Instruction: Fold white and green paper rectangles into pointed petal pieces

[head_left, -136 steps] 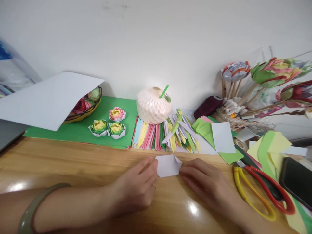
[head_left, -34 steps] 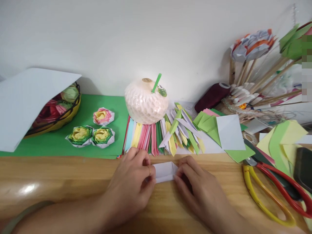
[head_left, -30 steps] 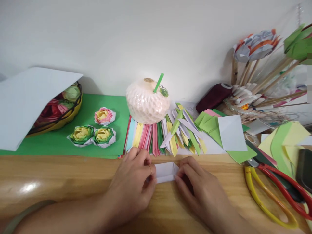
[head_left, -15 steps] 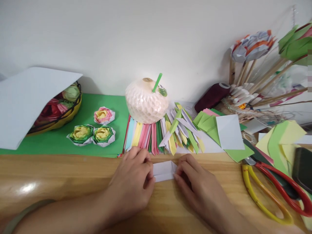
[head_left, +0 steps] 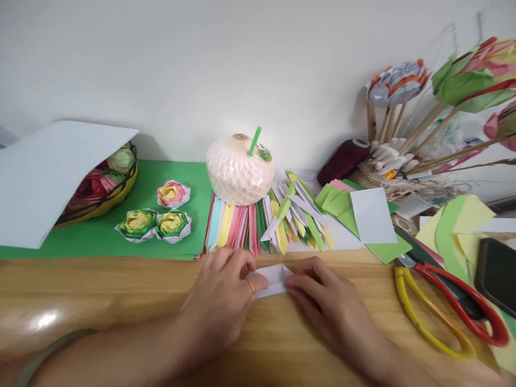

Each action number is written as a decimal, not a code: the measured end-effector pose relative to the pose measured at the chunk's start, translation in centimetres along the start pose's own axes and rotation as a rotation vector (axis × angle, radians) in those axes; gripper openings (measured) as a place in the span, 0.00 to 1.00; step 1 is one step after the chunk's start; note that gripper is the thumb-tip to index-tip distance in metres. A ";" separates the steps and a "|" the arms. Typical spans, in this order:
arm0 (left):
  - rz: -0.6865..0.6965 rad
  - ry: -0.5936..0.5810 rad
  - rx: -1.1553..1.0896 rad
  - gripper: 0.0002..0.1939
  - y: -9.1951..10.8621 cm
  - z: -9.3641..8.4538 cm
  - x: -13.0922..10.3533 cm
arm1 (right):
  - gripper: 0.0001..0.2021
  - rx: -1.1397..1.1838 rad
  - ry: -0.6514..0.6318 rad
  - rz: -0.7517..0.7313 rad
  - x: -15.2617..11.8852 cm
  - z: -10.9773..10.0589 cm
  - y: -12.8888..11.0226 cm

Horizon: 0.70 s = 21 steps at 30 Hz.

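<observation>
A small folded piece of white paper [head_left: 274, 275] lies on the wooden table between my two hands, a crease running along its length. My left hand [head_left: 226, 293] holds its left end, the ringed thumb laid across the paper and the fingers curled at its far edge. At the right end, my right hand [head_left: 322, 290] pinches a folded corner between thumb and fingertips. Just beyond my hands sit strips of folded coloured paper [head_left: 237, 228] and a looser heap of green, yellow and white folded strips [head_left: 298, 215].
A white textured container [head_left: 239, 169] with a green straw stands behind the strips. Paper flowers [head_left: 173, 224] rest on green card [head_left: 100, 242] at left, near a covered basket [head_left: 116, 196]. To the right are scissors [head_left: 439, 322], a dark phone [head_left: 497, 274], a thread spool [head_left: 342, 161] and square papers [head_left: 374, 216].
My left thumb has moved from the paper's near edge onto its top. My right hand keeps its pinch on the right corner. The view has shifted slightly.
</observation>
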<state>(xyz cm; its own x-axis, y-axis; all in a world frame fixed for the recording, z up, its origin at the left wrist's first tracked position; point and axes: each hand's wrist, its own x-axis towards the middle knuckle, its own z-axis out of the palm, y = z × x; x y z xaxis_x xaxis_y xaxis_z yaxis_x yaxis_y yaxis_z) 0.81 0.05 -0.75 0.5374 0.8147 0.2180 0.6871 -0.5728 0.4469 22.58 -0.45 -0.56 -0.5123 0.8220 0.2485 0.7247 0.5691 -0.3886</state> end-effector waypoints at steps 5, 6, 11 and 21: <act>0.157 0.037 0.146 0.16 -0.3 0.5 -0.6 | 0.15 -0.162 -0.006 -0.240 -0.2 -0.7 -0.1; 0.187 0.045 0.176 0.15 -0.3 0.5 -0.7 | 0.16 -0.180 -0.022 -0.278 -0.2 -0.9 -0.1; 0.299 0.168 0.299 0.16 0.2 0.0 -1.1 | 0.18 -0.221 -0.095 -0.354 0.0 -1.5 -0.1; 0.442 0.211 0.450 0.22 1.2 -0.4 -3.0 | 0.17 -0.131 -0.169 -0.393 0.0 -1.9 1.0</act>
<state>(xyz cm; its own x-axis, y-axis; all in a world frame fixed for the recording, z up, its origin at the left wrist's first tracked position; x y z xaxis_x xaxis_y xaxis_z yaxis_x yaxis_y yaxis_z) -0.10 -3.03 -0.53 0.7395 0.4684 0.4836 0.5858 -0.8016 -0.1194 24.12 0.18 0.71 -0.8208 0.5343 0.2019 0.5065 0.8443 -0.1751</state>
